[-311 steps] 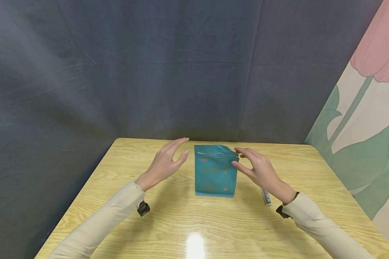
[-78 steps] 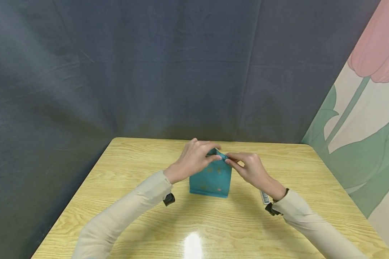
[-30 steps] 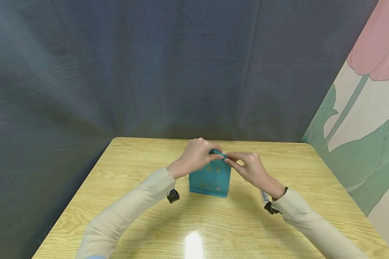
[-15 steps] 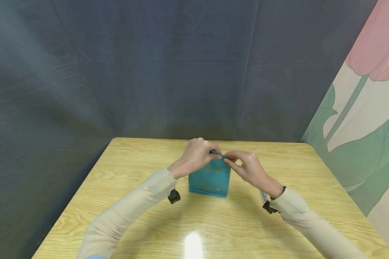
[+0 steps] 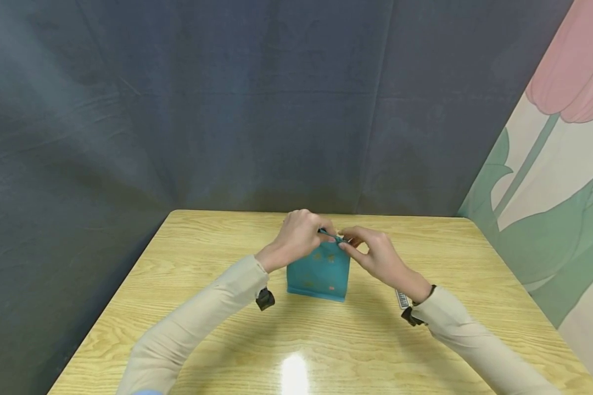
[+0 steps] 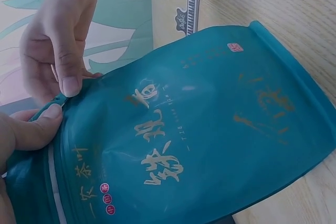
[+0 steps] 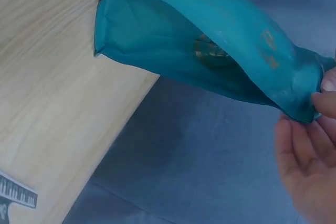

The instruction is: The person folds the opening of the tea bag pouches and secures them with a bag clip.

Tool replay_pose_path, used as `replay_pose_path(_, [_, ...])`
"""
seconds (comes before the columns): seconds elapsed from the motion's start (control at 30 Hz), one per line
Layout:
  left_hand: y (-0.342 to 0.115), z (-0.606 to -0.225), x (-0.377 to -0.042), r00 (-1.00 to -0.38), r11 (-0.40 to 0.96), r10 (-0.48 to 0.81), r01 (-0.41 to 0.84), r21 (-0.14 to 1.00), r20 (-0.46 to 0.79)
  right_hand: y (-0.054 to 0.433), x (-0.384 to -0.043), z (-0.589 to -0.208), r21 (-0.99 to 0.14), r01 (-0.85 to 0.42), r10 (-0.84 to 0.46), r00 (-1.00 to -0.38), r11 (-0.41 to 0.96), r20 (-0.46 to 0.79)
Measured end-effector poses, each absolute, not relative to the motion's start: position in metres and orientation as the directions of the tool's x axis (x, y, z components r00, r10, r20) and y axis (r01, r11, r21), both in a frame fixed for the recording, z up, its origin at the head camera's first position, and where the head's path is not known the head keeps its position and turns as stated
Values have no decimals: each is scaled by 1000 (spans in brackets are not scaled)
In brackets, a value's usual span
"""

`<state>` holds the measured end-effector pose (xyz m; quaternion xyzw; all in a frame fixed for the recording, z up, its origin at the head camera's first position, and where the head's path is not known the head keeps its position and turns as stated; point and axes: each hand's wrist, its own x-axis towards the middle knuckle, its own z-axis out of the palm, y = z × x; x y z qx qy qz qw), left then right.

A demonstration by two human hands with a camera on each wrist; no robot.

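Observation:
A teal tea pouch (image 5: 318, 271) with gold lettering stands upright on the table. Its zip strip (image 6: 55, 184) runs below the top edge in the left wrist view. My left hand (image 5: 298, 236) grips the pouch's top from the left, thumb in front and fingers behind. At the top right corner, my right hand (image 5: 378, 255) pinches the edge between thumb and fingers, close to the left thumb. The right wrist view shows the pouch's folded side (image 7: 152, 35) and my right fingers (image 7: 299, 150) under the corner. The hands hide part of the top edge.
A small flat piece with a piano-key pattern (image 5: 403, 299) lies on the table right of the pouch, below my right wrist. The wooden table (image 5: 217, 340) ends at a dark curtain (image 5: 277, 109) behind. A flower-painted wall (image 5: 563, 219) stands on the right.
Ten seconds ago both hands were held around the pouch, the left one apart from it; now both hold its top. Over the last second the top has flattened and my right fingers have spread slightly.

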<state>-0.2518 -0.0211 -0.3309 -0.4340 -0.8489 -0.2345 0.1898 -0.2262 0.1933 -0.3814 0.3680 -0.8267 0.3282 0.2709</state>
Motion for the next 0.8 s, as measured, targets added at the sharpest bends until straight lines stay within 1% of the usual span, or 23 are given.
replay_pose_path(0.1, [-22,-330,-252,-553,508,656,827,240,514,193,-226,-383,-337,-799,-441,-568,498,695])
replay_pose_path(0.27, [-22,-324,-252,-578,512,665,814,275,473,192,-229,-384,-254,-846,-470,-482,469,739])
replay_pose_path(0.33, [-22,-322,-252,-589,519,671,807,282,451,192,-229,-383,-226,-856,-478,-458,465,749])
replay_pose_path(0.67, [-27,-319,-254,-592,509,698,806,304,403,190,-227,-383,-148,-860,-515,-421,489,746])
replay_pose_path(0.8, [-27,-318,-254,-607,531,694,795,294,387,189,-226,-382,-69,-854,-547,-390,515,741])
